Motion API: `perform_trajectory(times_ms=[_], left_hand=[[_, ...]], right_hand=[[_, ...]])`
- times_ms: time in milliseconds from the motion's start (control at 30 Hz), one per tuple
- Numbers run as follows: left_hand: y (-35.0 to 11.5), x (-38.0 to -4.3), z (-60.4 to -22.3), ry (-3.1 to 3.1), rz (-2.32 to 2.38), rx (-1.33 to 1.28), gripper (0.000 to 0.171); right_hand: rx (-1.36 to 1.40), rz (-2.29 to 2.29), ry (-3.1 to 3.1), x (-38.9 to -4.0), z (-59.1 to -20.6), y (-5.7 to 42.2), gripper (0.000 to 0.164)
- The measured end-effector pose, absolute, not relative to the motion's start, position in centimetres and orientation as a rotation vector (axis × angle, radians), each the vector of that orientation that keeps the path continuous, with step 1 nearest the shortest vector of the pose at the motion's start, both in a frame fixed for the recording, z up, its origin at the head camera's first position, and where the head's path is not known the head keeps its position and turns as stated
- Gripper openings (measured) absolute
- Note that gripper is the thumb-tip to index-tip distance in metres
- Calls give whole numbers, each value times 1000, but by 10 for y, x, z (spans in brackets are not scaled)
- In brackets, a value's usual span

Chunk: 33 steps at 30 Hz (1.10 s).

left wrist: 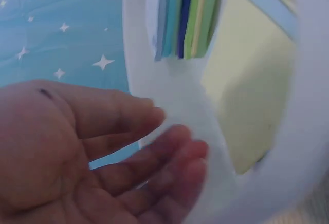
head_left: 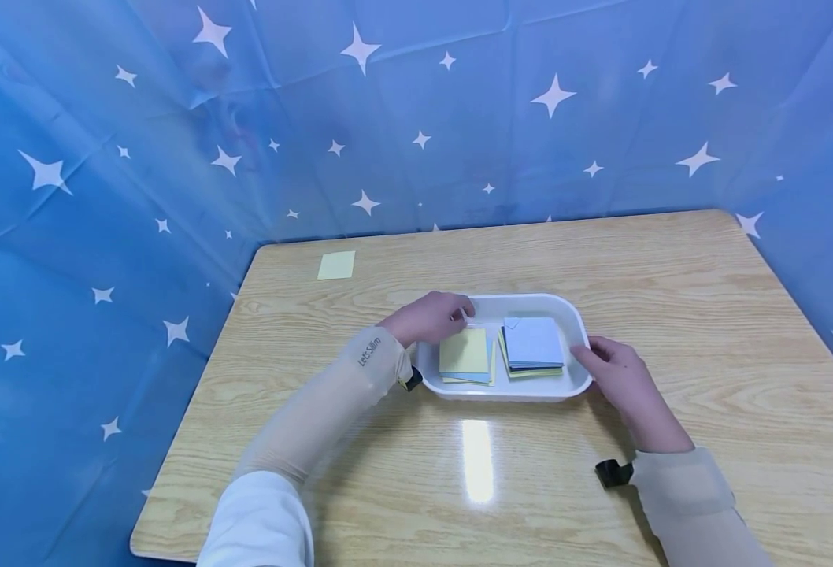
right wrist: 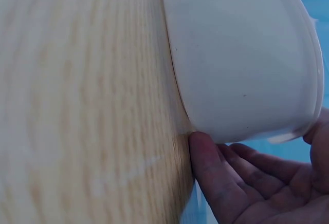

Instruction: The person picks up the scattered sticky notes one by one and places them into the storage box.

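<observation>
A white plastic tray [head_left: 530, 390] holds two piles of paper notes. The left pile has a pale yellow note [head_left: 464, 352] on top of blue and yellow ones. The thicker right pile shows a light blue note [head_left: 533, 341] on top, with layered blue and green edges [left wrist: 187, 18]. My left hand [head_left: 431, 315] is over the tray's left back corner, fingers bent loosely and nothing between them. At the right end, my right hand [head_left: 618, 374] grips the tray, thumb on the rim and fingers [right wrist: 205, 154] against the outer wall, low near the table.
A single pale yellow note [head_left: 336, 265] lies at the table's back left. The wood-grain table [head_left: 530, 480] ends at a blue curtain [head_left: 402, 110] with white stars behind it and on the sides. A black wrist camera [head_left: 612, 474] juts from the right wrist.
</observation>
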<state>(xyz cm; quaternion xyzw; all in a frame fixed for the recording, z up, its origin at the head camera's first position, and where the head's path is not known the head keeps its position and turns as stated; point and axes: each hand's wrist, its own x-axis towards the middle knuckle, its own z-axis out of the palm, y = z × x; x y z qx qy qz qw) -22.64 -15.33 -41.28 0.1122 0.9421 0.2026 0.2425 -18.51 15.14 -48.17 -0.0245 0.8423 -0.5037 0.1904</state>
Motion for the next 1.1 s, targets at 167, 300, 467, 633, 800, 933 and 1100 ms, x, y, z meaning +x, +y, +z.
perform_trajectory(times_ms=[167, 300, 467, 633, 800, 933, 1100], left_hand=[[-168, -232, -405, 2683, 724, 302, 24], [-181, -236, -401, 2763, 791, 270, 20], [-198, -241, -402, 2793, 891, 161, 22], [-220, -248, -410, 2811, 966, 7, 27], [-246, -256, -422, 2849, 1017, -138, 27], [-269, -261, -433, 2867, 1047, -255, 27], [-293, -266, -446, 2910, 1081, -369, 26]], right_hand=[[-64, -1417, 2362, -185, -481, 153, 73], [-57, -1425, 2351, -185, -480, 153, 73], [-51, -1422, 2346, -186, -479, 153, 72], [-50, -1424, 2349, -186, -480, 154, 71], [-59, -1429, 2357, -186, -481, 153, 71], [-54, -1426, 2357, -186, -481, 153, 72], [-38, -1422, 2348, -185, -482, 152, 72]])
